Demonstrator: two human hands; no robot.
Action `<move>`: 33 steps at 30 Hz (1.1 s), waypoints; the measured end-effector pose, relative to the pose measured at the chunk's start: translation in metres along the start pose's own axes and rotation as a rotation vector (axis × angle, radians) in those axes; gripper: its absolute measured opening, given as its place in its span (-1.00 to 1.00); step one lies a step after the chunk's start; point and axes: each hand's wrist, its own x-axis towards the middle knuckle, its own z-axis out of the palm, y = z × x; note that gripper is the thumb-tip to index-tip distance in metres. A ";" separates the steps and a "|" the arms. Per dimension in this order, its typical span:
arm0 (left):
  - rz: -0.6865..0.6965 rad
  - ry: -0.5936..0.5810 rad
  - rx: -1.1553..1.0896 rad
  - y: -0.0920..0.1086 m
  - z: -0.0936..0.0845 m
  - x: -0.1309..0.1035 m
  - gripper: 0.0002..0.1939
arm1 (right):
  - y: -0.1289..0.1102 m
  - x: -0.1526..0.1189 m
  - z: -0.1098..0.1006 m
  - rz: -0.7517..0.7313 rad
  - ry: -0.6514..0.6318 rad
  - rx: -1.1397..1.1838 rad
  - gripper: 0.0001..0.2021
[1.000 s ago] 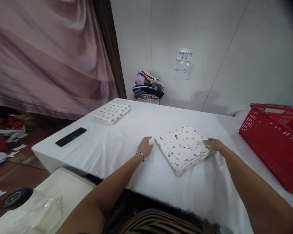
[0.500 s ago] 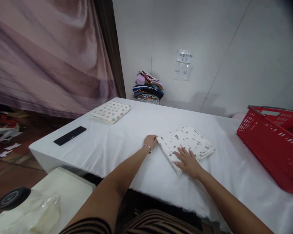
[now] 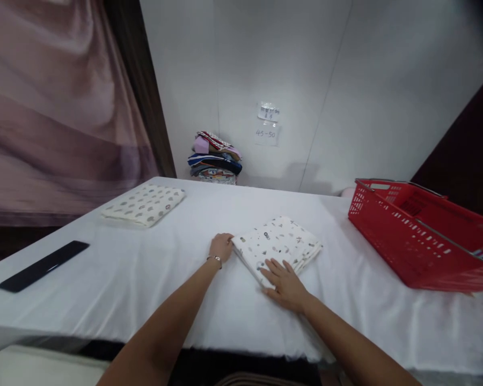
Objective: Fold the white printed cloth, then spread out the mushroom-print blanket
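Note:
A folded white cloth point(image 3: 276, 244) with a small scattered print lies on the white-covered table in front of me. My left hand point(image 3: 221, 247), wearing a bracelet at the wrist, has its fingers closed on the cloth's left corner; the fingertips are partly hidden. Flat on the near edge of the same cloth rests my right hand point(image 3: 284, 285), fingers spread. A second folded cloth point(image 3: 145, 205), cream with grey shapes, sits at the far left, apart from both hands.
A red plastic basket point(image 3: 402, 241) stands on the right of the table point(image 3: 153, 300). A long black flat object point(image 3: 44, 265) lies at left. Behind, a stack of folded fabrics point(image 3: 215, 158) rises by the wall, below paper signs point(image 3: 268, 133). A pink curtain point(image 3: 60, 107) hangs left.
My view has turned to the right, showing more of the red basket. Both hands stay at the folded cloth, in nearly the same places on it.

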 end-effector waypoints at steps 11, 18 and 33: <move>-0.116 -0.054 0.079 -0.069 -0.012 -0.030 -0.72 | -0.045 0.001 0.008 -0.147 0.040 0.036 -0.30; 0.024 0.025 -0.042 -0.028 -0.022 -0.032 -0.59 | -0.045 -0.001 0.004 -0.157 0.052 0.021 -0.30; 0.329 -0.307 -0.028 0.110 0.028 -0.079 -0.77 | 0.114 -0.004 -0.032 0.814 0.550 0.632 -0.76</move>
